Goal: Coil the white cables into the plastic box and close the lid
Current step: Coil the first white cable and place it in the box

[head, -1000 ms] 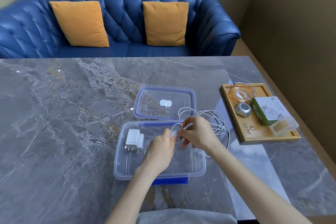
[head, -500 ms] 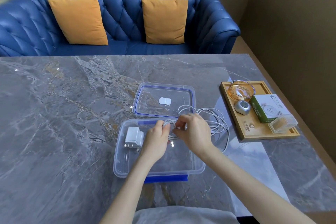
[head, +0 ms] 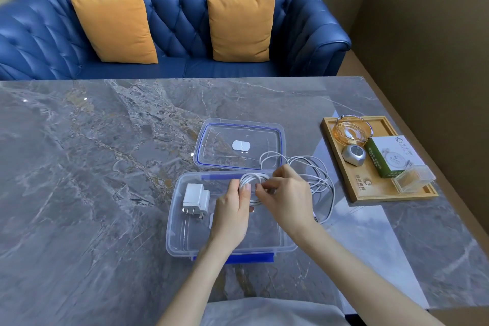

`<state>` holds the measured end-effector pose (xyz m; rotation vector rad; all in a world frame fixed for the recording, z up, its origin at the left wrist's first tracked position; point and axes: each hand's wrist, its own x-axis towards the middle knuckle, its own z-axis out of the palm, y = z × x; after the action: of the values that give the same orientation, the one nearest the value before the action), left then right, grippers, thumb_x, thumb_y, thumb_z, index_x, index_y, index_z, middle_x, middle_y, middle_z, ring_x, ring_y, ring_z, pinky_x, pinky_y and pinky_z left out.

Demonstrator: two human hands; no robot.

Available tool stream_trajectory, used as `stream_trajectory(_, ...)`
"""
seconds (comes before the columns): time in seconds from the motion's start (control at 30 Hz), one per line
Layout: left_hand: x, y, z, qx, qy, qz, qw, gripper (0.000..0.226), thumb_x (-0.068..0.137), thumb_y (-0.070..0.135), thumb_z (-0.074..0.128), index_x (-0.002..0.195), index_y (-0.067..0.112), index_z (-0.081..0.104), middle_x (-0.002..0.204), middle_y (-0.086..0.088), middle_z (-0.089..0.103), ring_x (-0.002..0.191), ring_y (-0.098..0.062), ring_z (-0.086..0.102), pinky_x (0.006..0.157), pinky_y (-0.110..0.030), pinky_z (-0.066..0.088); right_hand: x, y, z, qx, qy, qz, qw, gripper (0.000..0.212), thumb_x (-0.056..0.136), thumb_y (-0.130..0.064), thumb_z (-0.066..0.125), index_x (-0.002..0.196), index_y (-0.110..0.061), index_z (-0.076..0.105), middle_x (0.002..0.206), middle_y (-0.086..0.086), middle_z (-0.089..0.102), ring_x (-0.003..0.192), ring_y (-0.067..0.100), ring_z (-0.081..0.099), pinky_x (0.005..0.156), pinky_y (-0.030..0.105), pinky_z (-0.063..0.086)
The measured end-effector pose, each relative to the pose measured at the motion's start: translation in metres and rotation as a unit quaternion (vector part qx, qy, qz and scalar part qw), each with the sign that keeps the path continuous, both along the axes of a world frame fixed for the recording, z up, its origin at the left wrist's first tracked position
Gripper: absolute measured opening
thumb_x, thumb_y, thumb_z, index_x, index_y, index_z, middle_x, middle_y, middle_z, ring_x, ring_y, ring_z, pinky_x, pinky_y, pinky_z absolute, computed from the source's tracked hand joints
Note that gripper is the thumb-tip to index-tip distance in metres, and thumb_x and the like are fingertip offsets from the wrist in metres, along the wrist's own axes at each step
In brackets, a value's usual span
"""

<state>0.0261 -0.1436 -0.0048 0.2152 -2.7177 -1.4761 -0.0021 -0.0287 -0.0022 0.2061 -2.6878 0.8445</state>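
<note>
A clear plastic box with blue clips stands open near the table's front edge. Its clear lid with a blue seal lies flat just behind it. A white charger plug rests inside the box at the left. Over the box, my left hand pinches a small coil of white cable, and my right hand holds the same coil from the right. The loose rest of the white cable trails in loops on the table to the right of the box.
A wooden tray at the right holds a glass ashtray, a small grey device, a green-and-white carton and a clear toothpick box. A blue sofa with two orange cushions stands beyond the marble table.
Both hands have lifted slightly toward the box's back rim while winding; the coil between them has grown and the loose loops at the right have shifted a little.
</note>
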Motion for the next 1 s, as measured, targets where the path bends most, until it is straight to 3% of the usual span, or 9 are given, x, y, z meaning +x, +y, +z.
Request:
stream_trajectory(0.13, 0.001, 0.002, 0.004, -0.006, 0.026, 0.007, 1.000, 0.023, 0.097, 0.023, 0.035, 0.077, 0.013, 0.036, 0.053, 0.004, 0.039, 0.053, -0.015, 0.039, 0.054, -0.031, 0.016, 0.002, 0.002, -0.005, 0.035, 0.081, 0.011, 0.996, 0.033, 0.077, -0.030, 0.057, 0.052, -0.012, 0.067, 0.063, 0.005, 0.059, 0.036, 0.024, 0.051, 0.030, 0.025, 0.040)
stream_trajectory(0.33, 0.000, 0.003, 0.003, -0.008, 0.030, 0.000, 1.000, 0.028, 0.096, 0.024, 0.035, 0.069, 0.018, 0.033, 0.054, 0.004, 0.039, 0.054, -0.017, 0.037, 0.054, -0.032, 0.016, 0.001, 0.010, -0.003, 0.112, 0.175, 0.021, 0.978, 0.018, 0.069, -0.017, 0.071, 0.063, -0.012, 0.055, 0.051, -0.002, 0.055, 0.043, 0.017, 0.052, 0.038, 0.024, 0.036)
stream_trajectory(0.43, -0.001, 0.003, 0.000, -0.005, 0.031, -0.015, 0.999, 0.025, 0.096, 0.023, 0.036, 0.072, 0.017, 0.035, 0.054, 0.002, 0.040, 0.056, -0.023, 0.041, 0.056, -0.034, 0.019, -0.003, 0.014, -0.005, -0.029, 0.059, 0.021, 0.998, 0.022, 0.072, -0.014, 0.072, 0.081, -0.011, 0.052, 0.074, -0.005, 0.053, 0.064, 0.014, 0.050, 0.052, 0.028, 0.043)
stream_trajectory(0.5, -0.002, 0.002, -0.001, 0.024, 0.025, -0.015, 0.999, 0.022, 0.096, 0.024, 0.036, 0.078, 0.013, 0.041, 0.058, -0.002, 0.047, 0.064, -0.033, 0.052, 0.060, -0.038, 0.033, -0.006, 0.017, -0.004, -0.131, -0.045, 0.050, 0.989, 0.030, 0.077, -0.017, 0.070, 0.102, -0.012, 0.054, 0.093, -0.004, 0.056, 0.080, 0.012, 0.053, 0.069, 0.025, 0.046)
stream_trajectory(0.6, -0.004, -0.001, 0.000, 0.125, -0.003, -0.016, 0.992, 0.024, 0.096, 0.022, 0.037, 0.074, 0.018, 0.044, 0.065, -0.002, 0.052, 0.056, -0.017, 0.057, 0.052, -0.022, 0.043, -0.010, 0.022, 0.008, -0.291, -0.249, 0.145, 0.912, 0.026, 0.086, -0.016, 0.061, 0.112, -0.009, 0.058, 0.099, 0.004, 0.066, 0.087, 0.015, 0.063, 0.082, 0.027, 0.051)
stream_trajectory(0.67, -0.005, 0.000, 0.001, 0.178, -0.025, -0.018, 0.984, 0.026, 0.097, 0.021, 0.037, 0.073, 0.018, 0.046, 0.066, 0.000, 0.052, 0.045, -0.001, 0.051, 0.045, -0.012, 0.038, -0.011, 0.023, 0.014, -0.333, -0.317, 0.192, 0.867, 0.016, 0.091, -0.012, 0.053, 0.101, -0.003, 0.061, 0.079, 0.005, 0.062, 0.071, 0.013, 0.059, 0.069, 0.020, 0.050)
stream_trajectory(0.73, -0.006, 0.000, 0.001, 0.219, -0.044, -0.012, 0.975, 0.028, 0.097, 0.020, 0.037, 0.072, 0.019, 0.049, 0.067, 0.002, 0.051, 0.041, 0.002, 0.049, 0.042, -0.011, 0.035, -0.013, 0.021, 0.015, -0.314, -0.336, 0.201, 0.865, 0.018, 0.094, -0.015, 0.048, 0.094, 0.000, 0.059, 0.069, 0.002, 0.051, 0.062, 0.010, 0.049, 0.056, 0.015, 0.043)
stream_trajectory(0.87, -0.010, -0.011, 0.004, 0.304, -0.109, -0.013, 0.946, 0.032, 0.097, 0.019, 0.036, 0.068, 0.015, 0.047, 0.057, 0.004, 0.040, 0.033, -0.001, 0.034, 0.036, -0.011, 0.025, -0.013, 0.019, 0.011, -0.273, -0.366, 0.192, 0.869, 0.033, 0.095, -0.031, 0.045, 0.089, -0.002, 0.060, 0.065, 0.008, 0.042, 0.058, 0.014, 0.040, 0.056, 0.027, 0.037)
stream_trajectory(1.0, -0.018, -0.038, 0.001, 0.283, -0.182, -0.139, 0.932, 0.032, 0.097, 0.019, 0.035, 0.067, 0.011, 0.043, 0.043, 0.007, 0.029, 0.033, -0.002, 0.022, 0.038, -0.014, 0.019, -0.012, 0.024, 0.013, -0.316, -0.446, 0.207, 0.811, 0.028, 0.096, -0.028, 0.044, 0.079, -0.008, 0.056, 0.054, -0.003, 0.029, 0.049, 0.013, 0.026, 0.047, 0.025, 0.025)
